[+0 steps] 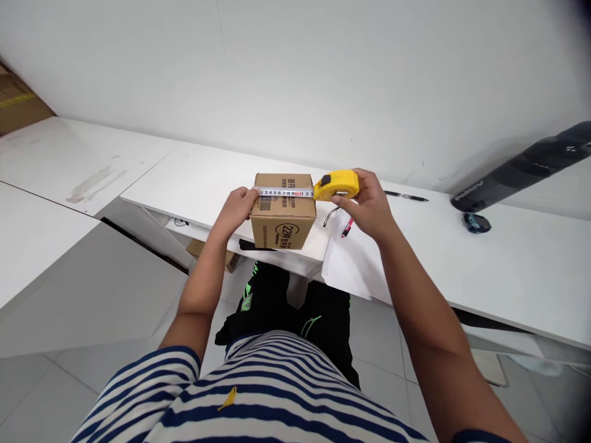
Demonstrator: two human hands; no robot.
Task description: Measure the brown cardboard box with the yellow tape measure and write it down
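Note:
A brown cardboard box [265, 232] with dark printing rests near the front edge of the white desk. Across its top lies the white blade [279, 192] of a yellow tape measure [344, 183], drawn out from left to right. At the box's left edge, my left hand [237, 212] is closed, pinching the blade's end; its fingertips hide the hook. My right hand [373, 208] grips the tape measure's case just off the right side of the box, thumb below and fingers behind. A dark wrist strap [329, 216] hangs under the case.
White paper [355, 264] with a red pen [347, 227] lies right of the box. Farther right are a black marker [406, 196], a small dark roundish object [477, 223] and a black-wrapped roll [521, 166] by the wall. Another carton [221, 255] sits on the shelf below.

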